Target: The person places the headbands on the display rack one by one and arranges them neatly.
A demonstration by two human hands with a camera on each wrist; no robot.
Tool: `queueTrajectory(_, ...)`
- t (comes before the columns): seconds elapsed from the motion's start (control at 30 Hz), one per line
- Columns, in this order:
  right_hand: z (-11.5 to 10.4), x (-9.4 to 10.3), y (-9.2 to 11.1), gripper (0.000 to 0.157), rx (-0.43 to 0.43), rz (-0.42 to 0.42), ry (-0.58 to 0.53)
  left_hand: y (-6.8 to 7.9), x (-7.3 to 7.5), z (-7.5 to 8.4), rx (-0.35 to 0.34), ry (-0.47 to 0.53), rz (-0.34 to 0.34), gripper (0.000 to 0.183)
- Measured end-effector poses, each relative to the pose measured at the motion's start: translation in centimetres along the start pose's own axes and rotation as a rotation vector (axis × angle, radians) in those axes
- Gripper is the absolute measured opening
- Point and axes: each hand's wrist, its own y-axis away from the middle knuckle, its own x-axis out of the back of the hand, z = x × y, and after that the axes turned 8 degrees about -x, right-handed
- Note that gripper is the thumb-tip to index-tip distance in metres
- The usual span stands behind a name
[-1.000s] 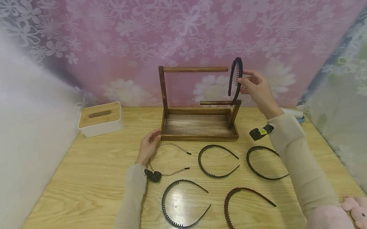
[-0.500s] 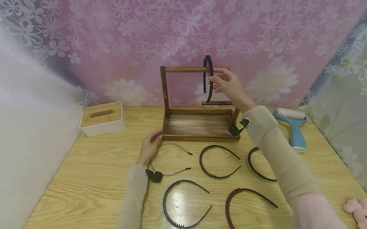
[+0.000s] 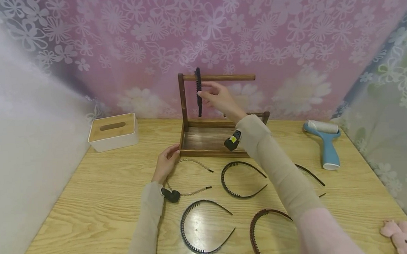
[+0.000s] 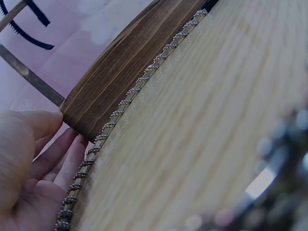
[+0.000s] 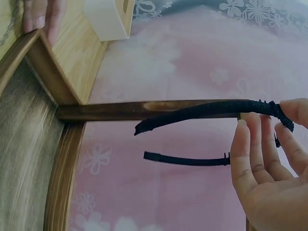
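Note:
My right hand (image 3: pixel 221 99) pinches a black toothed headband (image 3: pixel 199 93) between thumb and fingers. The headband hangs over the upper bar of a wooden rack (image 3: pixel 221 153), close to the left post. In the right wrist view, both tips of the black headband (image 5: pixel 192 113) point toward the tray, and the right hand (image 5: pixel 269 168) holds its curved top part. My left hand (image 3: pixel 165 162) grips the tray's front left corner, its thumb at the corner of the wood (image 4: pixel 110 82) in the left wrist view. A beaded headband (image 3: pixel 194 193) lies right beside that hand.
More toothed headbands lie in front: a black one (image 3: pixel 223 179), a dark blue one (image 3: pixel 182 230), a reddish-brown one (image 3: pixel 252 234) and one partly under the right sleeve (image 3: pixel 311 173). Also on the table are a tissue box (image 3: pixel 113 133), a blue lint roller (image 3: pixel 328 148) and a pink plush toy (image 3: pixel 401 237).
My right hand has carried the black headband leftward, from beyond the upper bar's free right end, along the bar to near the left post. The left hand has stayed at the tray corner.

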Motion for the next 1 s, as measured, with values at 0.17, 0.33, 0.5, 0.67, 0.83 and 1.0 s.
queueTrajectory(0.17, -0.7, -1.2, -0.6, 0.048, -0.015, -0.021, -0.022, 0.0, -0.2, -0.1, 0.003, 0.01, -0.001, 0.037)
queueTrajectory(0.33, -0.7, -2.0, -1.1, 0.048, -0.015, -0.035, -0.017, 0.0, -0.3, 0.4, 0.013, 0.032, -0.016, 0.038)
queueTrajectory(0.5, -0.2, -2.5, -1.4, 0.049, -0.045, -0.042, -0.021, 0.8, -0.2, 2.6, 0.009, 0.01, -0.034, 0.039)
queueTrajectory(0.67, 0.3, -2.6, -1.0, 0.05, -0.054, -0.055, -0.038, 1.3, -0.2, 3.6, 0.009, -0.006, -0.032, 0.038)
queueTrajectory(0.83, 1.3, -2.6, -0.7, 0.05, -0.077, -0.074, -0.077, 0.3, -0.1, 1.0, 0.002, -0.003, -0.011, 0.039)
queueTrajectory(1.0, 2.2, -2.3, -0.2, 0.048, -0.058, -0.107, -0.092, -0.2, 0.0, -0.3, -0.017, -0.017, -0.001, 0.038)
